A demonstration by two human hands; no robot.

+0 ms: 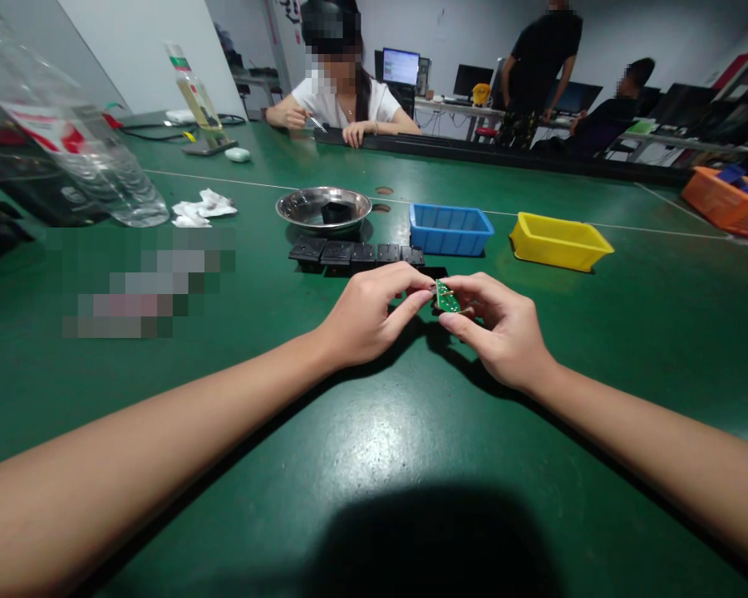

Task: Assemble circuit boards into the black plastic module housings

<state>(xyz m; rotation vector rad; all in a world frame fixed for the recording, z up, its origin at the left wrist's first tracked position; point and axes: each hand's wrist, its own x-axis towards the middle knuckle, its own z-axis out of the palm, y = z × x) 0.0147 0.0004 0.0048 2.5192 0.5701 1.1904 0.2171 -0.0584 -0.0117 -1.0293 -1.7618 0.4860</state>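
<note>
Between my hands, a small green circuit board (449,298) with metal pins is held up a little above the table. My right hand (502,328) grips it by its right side between thumb and fingers. The thumb and forefinger of my left hand (380,311) pinch at the board's left edge, where a small part is mostly hidden. Just behind my hands a row of several black plastic housings (355,253) lies on the green table (361,465). A dark piece sits partly hidden behind the board.
Beyond the row stand a steel bowl (299,218) with a black part inside, a blue bin (452,231) and a yellow bin (561,242). Bottles (93,158) and crumpled tissue (203,208) are at left, an orange basket (726,203) at far right. A co-worker (349,108) sits opposite.
</note>
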